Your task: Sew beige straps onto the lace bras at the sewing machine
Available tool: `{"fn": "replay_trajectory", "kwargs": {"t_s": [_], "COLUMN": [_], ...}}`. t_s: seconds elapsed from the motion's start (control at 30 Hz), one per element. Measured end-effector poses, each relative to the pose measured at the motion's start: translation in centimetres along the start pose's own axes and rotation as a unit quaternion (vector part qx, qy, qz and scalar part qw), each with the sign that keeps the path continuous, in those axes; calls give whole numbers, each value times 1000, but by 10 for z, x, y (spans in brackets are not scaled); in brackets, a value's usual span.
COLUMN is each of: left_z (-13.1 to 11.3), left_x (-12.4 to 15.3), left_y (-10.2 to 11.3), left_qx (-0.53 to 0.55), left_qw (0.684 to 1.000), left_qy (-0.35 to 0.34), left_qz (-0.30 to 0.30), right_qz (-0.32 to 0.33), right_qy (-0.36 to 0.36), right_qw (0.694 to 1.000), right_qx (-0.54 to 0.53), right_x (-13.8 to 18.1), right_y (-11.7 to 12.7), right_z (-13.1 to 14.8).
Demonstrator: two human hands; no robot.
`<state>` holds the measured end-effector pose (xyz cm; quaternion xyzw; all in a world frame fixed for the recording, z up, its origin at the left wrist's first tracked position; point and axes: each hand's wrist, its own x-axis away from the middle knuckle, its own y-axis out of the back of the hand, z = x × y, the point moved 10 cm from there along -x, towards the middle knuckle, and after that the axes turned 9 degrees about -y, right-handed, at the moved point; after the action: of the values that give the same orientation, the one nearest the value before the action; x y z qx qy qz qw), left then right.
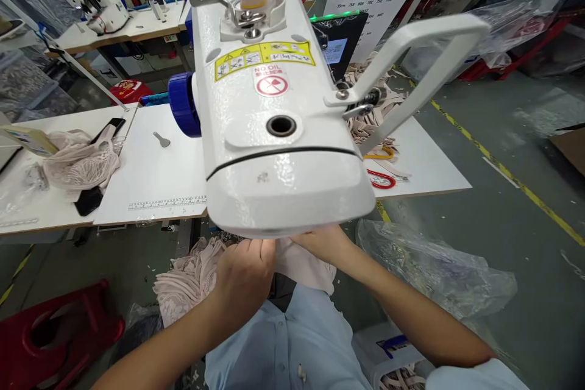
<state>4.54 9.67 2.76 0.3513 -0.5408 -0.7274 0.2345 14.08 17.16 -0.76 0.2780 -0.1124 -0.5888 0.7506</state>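
A white sewing machine head (287,189) fills the middle of the head view and hides the needle area below it. Under its front edge, my left hand (247,277) is closed, its curled fingers on a pale pink piece of fabric (304,268). My right hand (326,244) lies against the same fabric from the other side, and the machine covers its fingers. The fabric hangs down between both hands, over my lap. Just left of my left hand is a stack of pale pink lace pieces (187,277).
On the white table, a ruler strip (167,202) and a small grey key-like piece (161,139) lie at left. Red-handled scissors (381,180) and a heap of pink straps (388,106) sit at right. A red stool (59,332) and clear plastic bag (439,274) flank me.
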Motion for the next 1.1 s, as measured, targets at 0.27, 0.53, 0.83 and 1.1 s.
{"fn": "replay_trajectory", "kwargs": {"t_s": [0.27,0.53,0.83,1.1], "left_z": [0,0,3,4], "left_x": [-2,1,3,2], "left_y": [0,-1,0,2], "left_qx": [-3,-4,8,30], "left_qw": [1000,1000,1000,999], "left_qy": [16,13,10,13], "left_qz": [-7,-15,-14,-7], "right_qz": [34,27,17,16], "right_qy": [9,28,23,-1], "right_qw": [999,999,998,995], "right_qx": [-29,-24,-62,-101], "right_x": [-16,-14,-11,-9], "right_y": [1,3,3,4], "right_z": [9,10,6,-3]}}
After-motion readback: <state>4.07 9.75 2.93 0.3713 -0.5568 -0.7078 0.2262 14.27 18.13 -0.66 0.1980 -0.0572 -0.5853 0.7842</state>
